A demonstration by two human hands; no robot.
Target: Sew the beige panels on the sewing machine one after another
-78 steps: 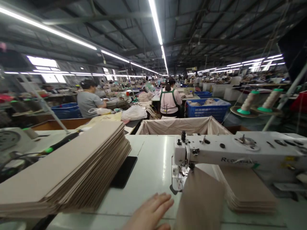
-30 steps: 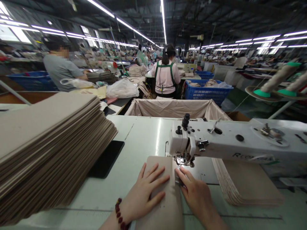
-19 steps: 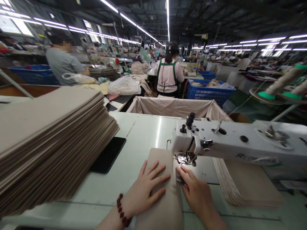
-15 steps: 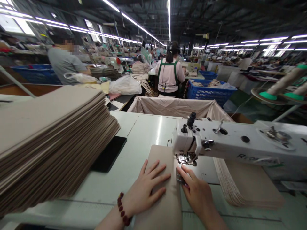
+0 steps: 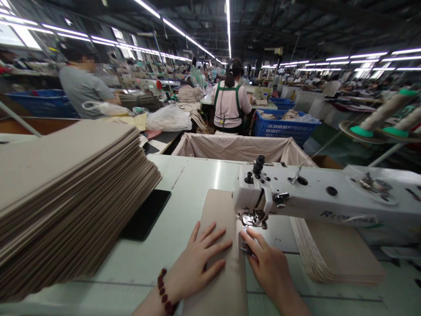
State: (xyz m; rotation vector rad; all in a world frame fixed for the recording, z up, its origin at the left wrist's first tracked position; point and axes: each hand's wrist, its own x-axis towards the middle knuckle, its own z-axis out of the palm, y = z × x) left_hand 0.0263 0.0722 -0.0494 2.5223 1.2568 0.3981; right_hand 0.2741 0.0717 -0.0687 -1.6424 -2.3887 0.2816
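Observation:
A long beige fabric panel (image 5: 219, 208) lies flat under the presser foot (image 5: 251, 219) of a white sewing machine (image 5: 309, 188). My left hand (image 5: 200, 259) rests on the panel with its fingers spread; a dark red bead bracelet (image 5: 163, 292) circles that wrist. Close in front of the foot, at the panel's right edge, is my right hand (image 5: 268, 263). Its index and middle fingers reach toward the foot, while the other fingers curl around a small metal-bladed tool, apparently thread snips (image 5: 244, 248), mostly hidden in the palm.
On the left a tall stack of beige panels (image 5: 75, 197) partly covers a black phone-like slab (image 5: 148, 219). Smaller panels (image 5: 342, 254) are piled under the machine arm. Behind the table stand a cloth-lined bin (image 5: 230, 147), a blue crate (image 5: 283, 128) and a seated co-worker (image 5: 230, 103).
The panel has slid forward under the foot, its far end now farther from me. Both hands keep nearly the same pose. The whole view has shifted slightly.

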